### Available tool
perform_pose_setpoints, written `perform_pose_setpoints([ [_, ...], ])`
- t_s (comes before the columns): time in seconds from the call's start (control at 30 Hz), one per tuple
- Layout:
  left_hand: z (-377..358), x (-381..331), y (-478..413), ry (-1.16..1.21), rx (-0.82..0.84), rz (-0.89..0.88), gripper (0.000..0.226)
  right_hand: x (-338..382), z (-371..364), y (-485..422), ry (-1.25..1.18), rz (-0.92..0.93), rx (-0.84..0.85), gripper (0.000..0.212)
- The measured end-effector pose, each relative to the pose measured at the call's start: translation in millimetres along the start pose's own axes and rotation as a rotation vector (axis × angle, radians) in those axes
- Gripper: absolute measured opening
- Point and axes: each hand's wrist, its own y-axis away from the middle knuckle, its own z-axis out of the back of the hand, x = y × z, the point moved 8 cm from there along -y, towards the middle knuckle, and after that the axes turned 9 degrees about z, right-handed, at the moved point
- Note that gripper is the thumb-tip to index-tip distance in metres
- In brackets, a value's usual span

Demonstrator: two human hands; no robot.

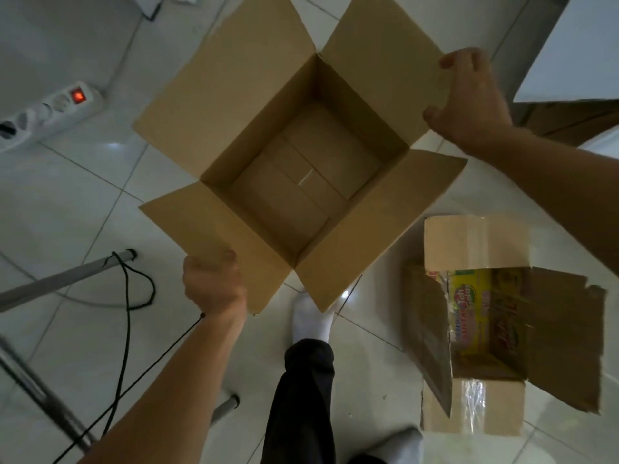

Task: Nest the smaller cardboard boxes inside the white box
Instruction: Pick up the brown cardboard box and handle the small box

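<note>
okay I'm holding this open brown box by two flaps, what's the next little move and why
Probably carry the open brown box toward the white box at upper right. Your left hand and right hand already grip opposite flaps, it looks empty, and the smaller torn box sits apart on the floor.

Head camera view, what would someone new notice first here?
A big open brown cardboard box, empty, fills the centre, with the left hand gripping its near flap and the right hand gripping a far flap. Lower right, a torn smaller box lies on the tiled floor, colourful packaging inside.
</note>
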Motion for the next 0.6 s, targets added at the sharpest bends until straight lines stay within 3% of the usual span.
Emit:
perform_pose_setpoints([
  [0.2,-12.2,-21.3,13.6,0.006,0.075,-0.121,0.026,-27.3,-13.0,-32.5,-0.152,-0.235,0.124,0.079],
  [0.27,-17.2,-26.7,14.5,0.012,0.077,-0.144,0.02,-31.4,-15.5,-37.8,-0.148,-0.264,0.136,0.07],
  [0.4,-24.0,-38.2,14.4,0.006,0.064,-0.167,0.014,-20.3,-16.7,-39.3,0.041,-0.152,0.183,0.029],
  [0.6,-38.2,-68.8,4.2,-0.097,0.116,-0.227,0.023,5.5,-23.1,-8.2,0.126,-0.045,0.207,0.026],
])
